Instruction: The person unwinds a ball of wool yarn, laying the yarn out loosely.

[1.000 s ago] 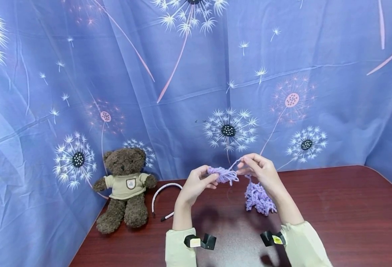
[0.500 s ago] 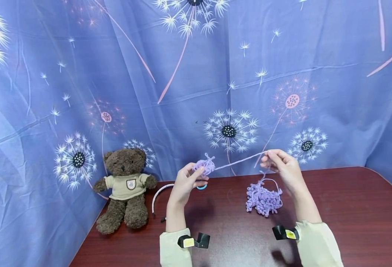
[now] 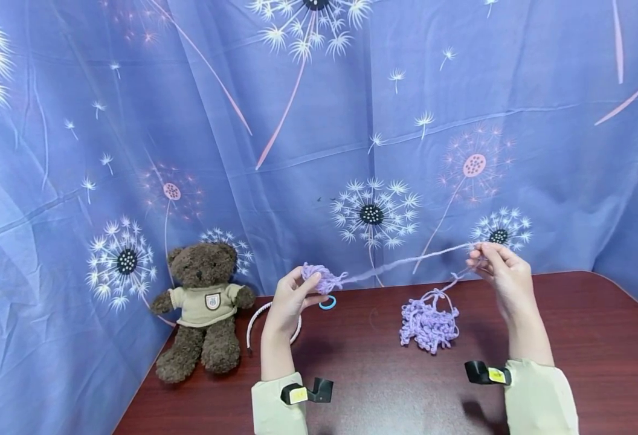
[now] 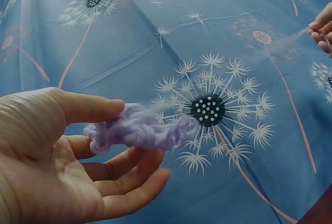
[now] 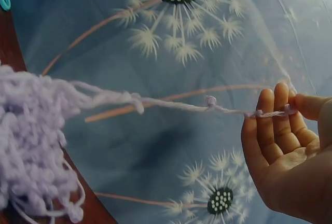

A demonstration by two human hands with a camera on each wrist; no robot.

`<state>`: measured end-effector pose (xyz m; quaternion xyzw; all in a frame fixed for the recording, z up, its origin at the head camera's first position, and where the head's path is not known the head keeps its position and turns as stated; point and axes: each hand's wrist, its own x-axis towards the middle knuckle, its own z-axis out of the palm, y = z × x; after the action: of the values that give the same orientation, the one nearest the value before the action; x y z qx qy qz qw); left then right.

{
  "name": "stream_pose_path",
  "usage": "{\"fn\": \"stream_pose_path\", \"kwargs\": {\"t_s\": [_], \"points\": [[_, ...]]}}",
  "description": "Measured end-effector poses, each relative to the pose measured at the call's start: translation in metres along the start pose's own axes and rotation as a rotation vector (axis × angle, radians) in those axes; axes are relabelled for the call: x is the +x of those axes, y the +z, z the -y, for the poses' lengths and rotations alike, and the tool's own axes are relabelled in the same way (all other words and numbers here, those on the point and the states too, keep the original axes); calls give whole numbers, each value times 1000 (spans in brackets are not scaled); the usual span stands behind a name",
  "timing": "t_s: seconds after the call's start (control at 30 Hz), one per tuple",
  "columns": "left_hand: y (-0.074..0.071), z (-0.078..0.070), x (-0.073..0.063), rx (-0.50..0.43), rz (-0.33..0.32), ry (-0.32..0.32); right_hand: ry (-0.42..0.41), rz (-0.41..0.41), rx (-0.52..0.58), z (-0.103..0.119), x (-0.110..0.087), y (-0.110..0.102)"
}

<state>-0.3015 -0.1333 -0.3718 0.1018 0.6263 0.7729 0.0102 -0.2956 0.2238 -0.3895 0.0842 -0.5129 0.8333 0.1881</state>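
My left hand pinches a small bundle of purple yarn between thumb and fingers, above the table. From that bundle a yarn strand stretches across to my right hand, whose thumb and fingertips pinch it. In the right wrist view a knotted length of yarn runs from those fingertips down to a loose purple yarn pile. The pile lies on the table below and left of the right hand.
A brown teddy bear in a light shirt sits at the left of the dark red table. A white headband lies partly behind the left arm. Near the left hand is a blue ring. A blue dandelion-print curtain hangs behind.
My right hand has moved right, drawing the strand out longer from the bundle. My left hand has shifted left with the bundle. The blue ring has come into sight.
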Motion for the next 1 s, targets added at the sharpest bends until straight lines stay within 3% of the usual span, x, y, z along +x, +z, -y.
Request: {"fn": "stream_pose_path", "kwargs": {"t_s": [0.27,0.7,1.0], "points": [[-1,-1,0,-18,-23,-3,14,-28,45,0,0,-11],[8,2,2,5,-23,-8,33,44,32,-10,2,3],[21,3,4,-82,-37,39,22,132,-91,-14,0,22]]}}
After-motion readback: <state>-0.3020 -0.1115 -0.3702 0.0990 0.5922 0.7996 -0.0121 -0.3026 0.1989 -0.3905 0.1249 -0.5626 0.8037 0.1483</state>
